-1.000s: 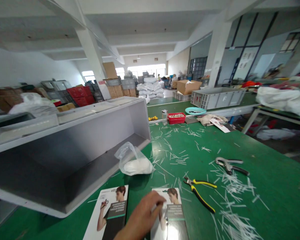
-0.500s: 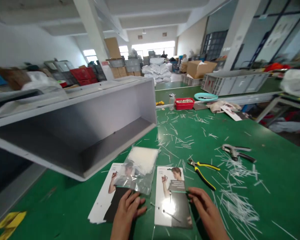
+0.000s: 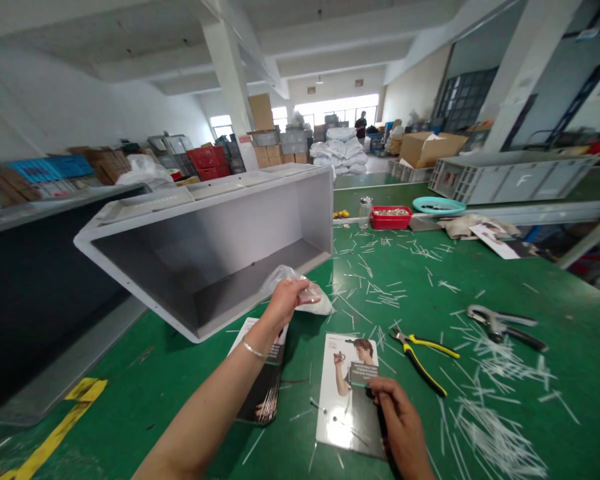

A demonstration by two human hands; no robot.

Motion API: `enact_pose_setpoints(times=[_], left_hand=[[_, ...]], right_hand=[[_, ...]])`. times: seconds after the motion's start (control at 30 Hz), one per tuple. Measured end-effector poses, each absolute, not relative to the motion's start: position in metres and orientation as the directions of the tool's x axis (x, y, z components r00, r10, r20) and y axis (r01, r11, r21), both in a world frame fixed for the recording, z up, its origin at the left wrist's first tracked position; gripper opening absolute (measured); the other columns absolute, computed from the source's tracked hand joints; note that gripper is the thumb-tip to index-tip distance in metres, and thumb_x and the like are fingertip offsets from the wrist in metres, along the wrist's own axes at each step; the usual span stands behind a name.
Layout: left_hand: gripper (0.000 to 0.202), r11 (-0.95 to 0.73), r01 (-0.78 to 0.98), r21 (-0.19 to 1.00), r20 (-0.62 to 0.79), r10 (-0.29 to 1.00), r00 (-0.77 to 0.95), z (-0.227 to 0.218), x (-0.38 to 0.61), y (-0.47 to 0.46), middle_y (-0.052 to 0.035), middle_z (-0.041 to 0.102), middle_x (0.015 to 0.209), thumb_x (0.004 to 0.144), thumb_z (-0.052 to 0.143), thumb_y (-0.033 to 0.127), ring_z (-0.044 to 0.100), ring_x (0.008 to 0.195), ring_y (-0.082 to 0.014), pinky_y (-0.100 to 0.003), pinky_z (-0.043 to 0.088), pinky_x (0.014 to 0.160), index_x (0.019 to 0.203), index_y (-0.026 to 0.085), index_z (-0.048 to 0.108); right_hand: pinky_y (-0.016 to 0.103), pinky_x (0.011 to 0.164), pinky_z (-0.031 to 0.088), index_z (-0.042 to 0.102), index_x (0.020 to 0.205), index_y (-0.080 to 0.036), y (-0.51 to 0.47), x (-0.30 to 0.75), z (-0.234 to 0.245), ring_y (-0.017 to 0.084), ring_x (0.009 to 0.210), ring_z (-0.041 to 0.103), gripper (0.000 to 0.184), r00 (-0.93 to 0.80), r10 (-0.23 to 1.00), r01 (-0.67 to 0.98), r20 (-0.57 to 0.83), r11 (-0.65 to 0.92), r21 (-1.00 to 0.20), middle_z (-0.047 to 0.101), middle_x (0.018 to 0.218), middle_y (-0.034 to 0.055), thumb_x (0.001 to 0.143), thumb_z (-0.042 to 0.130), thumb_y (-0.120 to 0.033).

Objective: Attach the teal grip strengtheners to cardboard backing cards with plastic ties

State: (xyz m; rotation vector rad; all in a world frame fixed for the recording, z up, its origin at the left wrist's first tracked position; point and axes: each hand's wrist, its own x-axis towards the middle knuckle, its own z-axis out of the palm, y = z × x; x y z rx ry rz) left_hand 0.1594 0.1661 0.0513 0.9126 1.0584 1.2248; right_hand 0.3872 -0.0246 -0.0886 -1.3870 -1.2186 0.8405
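Note:
My left hand [image 3: 283, 301] is raised over the green table [image 3: 420, 280] and grips a clear plastic bag [image 3: 305, 290] holding something white. Beneath that arm lies a stack of printed cards [image 3: 265, 393]. A single printed card [image 3: 349, 393] showing a person's picture lies flat in front of me. My right hand [image 3: 401, 427] rests on that card's right edge, fingertips pinching near the picture. Yellow-handled pliers [image 3: 423, 357] lie just right of the card.
A big grey plastic crate [image 3: 215, 247] lies on its side, open toward me, left of the bag. White plastic offcuts [image 3: 485, 400] litter the table. A metal punch tool [image 3: 505, 323] lies at right. A red tray [image 3: 391, 217], a jar and a teal bowl stand at the far edge.
My left hand has lifted the plastic bag off the left card stack and carried it up toward the crate. My right hand has stayed on the single card. The camera swung left.

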Motion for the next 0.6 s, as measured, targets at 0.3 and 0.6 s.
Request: enact_pose_setpoints(times=[0.3, 0.6], left_hand=[[0.009, 0.161, -0.159, 0.974, -0.173, 0.983, -0.060, 0.066, 0.189, 0.299, -0.0044, 0.060, 0.058, 0.079, 0.060, 0.003, 0.066, 0.061, -0.0183, -0.037, 0.061, 0.068, 0.079, 0.010, 0.055], [0.011, -0.036, 0.232, 0.972, 0.027, 0.999, 0.044, 0.044, 0.163, 0.325, -0.0091, 0.068, 0.083, 0.083, 0.065, 0.024, 0.066, 0.086, -0.0190, -0.033, 0.052, 0.087, 0.083, 0.013, 0.062]], right_hand=[[0.042, 0.090, 0.051, 0.065, 0.099, -0.024, 0.012, 0.393, -0.065, 0.027, 0.102, 0.062, 0.023, 0.071, 0.959, 0.476, 0.275, 0.209, -0.854, 0.066, 0.105, 0.0093, 0.095, 0.044, -0.033], [0.039, 0.080, 0.050, 0.065, 0.086, -0.011, 0.199, 0.394, -0.052, 0.030, 0.095, 0.066, 0.005, -0.049, 0.999, 0.887, 0.010, 0.048, -0.460, 0.064, 0.104, 0.0213, 0.082, 0.063, -0.013]])
